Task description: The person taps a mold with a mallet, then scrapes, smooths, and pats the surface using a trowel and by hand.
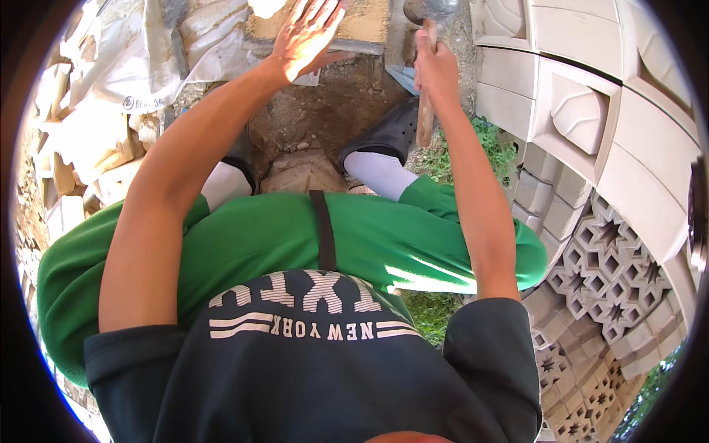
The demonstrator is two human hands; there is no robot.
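Note:
My left hand [309, 38] lies with fingers stretched out over a flat, sandy yellow-brown slab [365, 23] at the top of the view. The slab has a grey front edge, and its far side is cut off by the picture's rim. To its right, my right hand [437, 68] is closed around the wooden handle of a hammer [425, 122]. The rounded grey head of the hammer is at the upper edge, partly out of view, and the handle's end points back toward me.
Bare soil and a brown stone [303, 171] lie between my dark clogs [380, 133]. Pale wrapped sheeting [151, 88] and broken pieces are on the left. Stacked cream blocks [576, 111] and star-patterned lattice blocks [609, 266] stand close on the right, beside green weeds [484, 151].

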